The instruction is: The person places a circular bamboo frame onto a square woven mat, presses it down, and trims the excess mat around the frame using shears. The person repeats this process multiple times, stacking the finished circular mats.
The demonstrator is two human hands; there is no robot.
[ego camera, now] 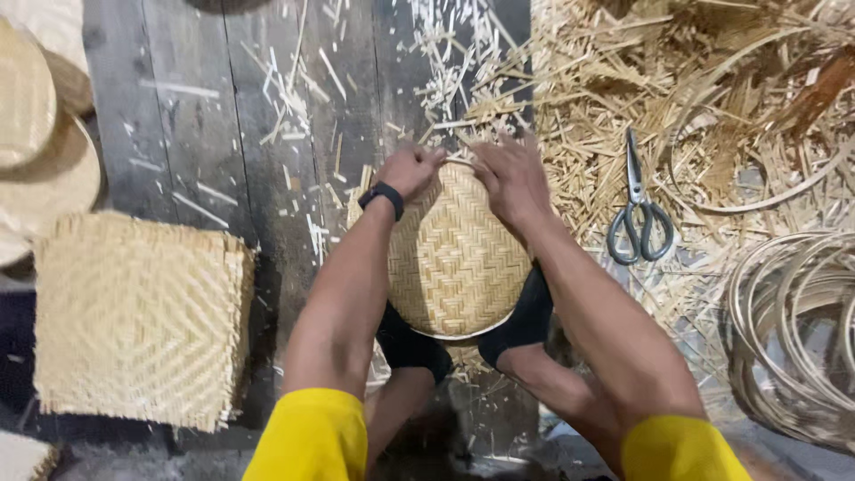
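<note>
A round woven bamboo basket (454, 258) rests bottom-up between my knees on the dark wooden floor. My left hand (408, 169), with a black band on the wrist, grips its far rim on the left. My right hand (510, 178) presses on the far rim on the right, fingers spread over the weave. Both arms wear yellow sleeves.
A square woven bamboo mat (138, 316) lies at the left. Finished round baskets (40, 151) are stacked at the far left. Grey-handled scissors (638, 214) lie on a heap of bamboo scraps (623, 80) to the right. Coiled bamboo hoops (793, 330) sit at the right edge.
</note>
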